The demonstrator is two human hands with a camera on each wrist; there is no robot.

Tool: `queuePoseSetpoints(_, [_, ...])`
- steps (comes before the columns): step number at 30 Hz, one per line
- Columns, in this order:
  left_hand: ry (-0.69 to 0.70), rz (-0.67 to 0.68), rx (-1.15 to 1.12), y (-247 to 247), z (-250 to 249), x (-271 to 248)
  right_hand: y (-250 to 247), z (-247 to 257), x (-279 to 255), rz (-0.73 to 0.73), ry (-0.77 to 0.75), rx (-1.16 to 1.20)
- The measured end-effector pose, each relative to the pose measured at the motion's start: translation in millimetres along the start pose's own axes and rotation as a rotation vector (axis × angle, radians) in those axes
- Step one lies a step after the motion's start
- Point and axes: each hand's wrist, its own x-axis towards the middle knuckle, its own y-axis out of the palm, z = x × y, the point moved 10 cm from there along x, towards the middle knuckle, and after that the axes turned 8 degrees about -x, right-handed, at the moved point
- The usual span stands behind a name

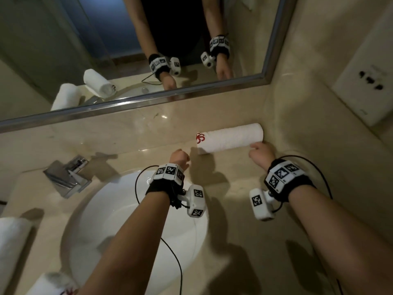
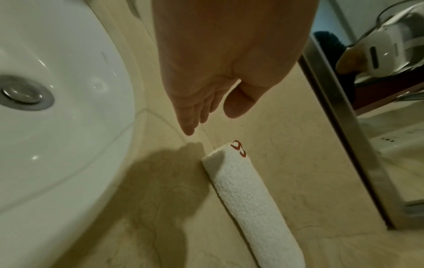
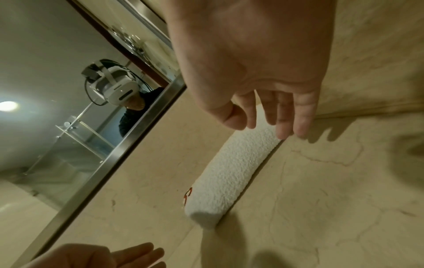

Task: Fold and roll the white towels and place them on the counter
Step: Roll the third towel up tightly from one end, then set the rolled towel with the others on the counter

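A rolled white towel (image 1: 230,138) with a red logo lies on the beige counter (image 1: 234,209) against the back wall, right of the sink. My left hand (image 1: 179,157) hovers just left of its logo end with fingers straight and holds nothing. In the left wrist view the left hand (image 2: 201,116) is clear of the towel (image 2: 252,203). My right hand (image 1: 260,153) is at the towel's right end, fingers relaxed. In the right wrist view the right hand (image 3: 270,125) has its fingertips (image 3: 284,134) at or just above the roll (image 3: 231,174); I cannot tell whether they touch.
A white oval sink (image 1: 119,209) lies under my left forearm, with a chrome faucet (image 1: 68,175) at its left. More white towels sit at the left edge (image 1: 10,245) and bottom left (image 1: 49,284). A framed mirror (image 1: 136,103) runs along the back; a wall socket (image 1: 365,86) is at right.
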Motion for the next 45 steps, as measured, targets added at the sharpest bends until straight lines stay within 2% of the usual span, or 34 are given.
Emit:
queuePoseSetpoints(3, [-0.017,-0.007,-0.083,-7,7,-18,5,8,-20,0.011,-0.066,-0.033])
queuePoseSetpoints(6, [-0.101,0.036,-0.439,-1,14,-45,19,17,-43,0.061,-0.112,-0.046])
queuePoseSetpoints(9, [-0.136,-0.035,-0.72,-8,31,-79,37,26,-73,0.106,-0.169,-0.036])
queuePoseSetpoints(12, [-0.126,-0.083,-0.812,-15,53,-110,59,33,-104,0.18,-0.195,0.009])
queuePoseSetpoints(17, [-0.147,-0.255,-0.797,-43,129,-185,129,46,-171,0.364,-0.299,-0.088])
queuePoseSetpoints(22, [-0.205,-0.522,-0.666,-90,228,-256,218,68,-241,0.537,-0.455,-0.251])
queuePoseSetpoints(26, [-0.246,-0.67,-0.46,-139,291,-302,274,92,-290,0.598,-0.569,-0.389])
queuePoseSetpoints(30, [-0.259,-0.733,-0.319,-181,332,-328,316,117,-322,0.617,-0.663,-0.497])
queuePoseSetpoints(34, [-0.303,-0.689,-0.105,-217,375,-340,365,158,-354,0.57,-0.838,-0.674])
queuePoseSetpoints(39, [-0.305,-0.456,0.175,-238,418,-325,418,213,-393,0.414,-1.102,-0.813])
queuePoseSetpoints(45, [-0.312,-0.188,0.327,-228,448,-296,471,225,-420,0.406,-1.32,-1.232])
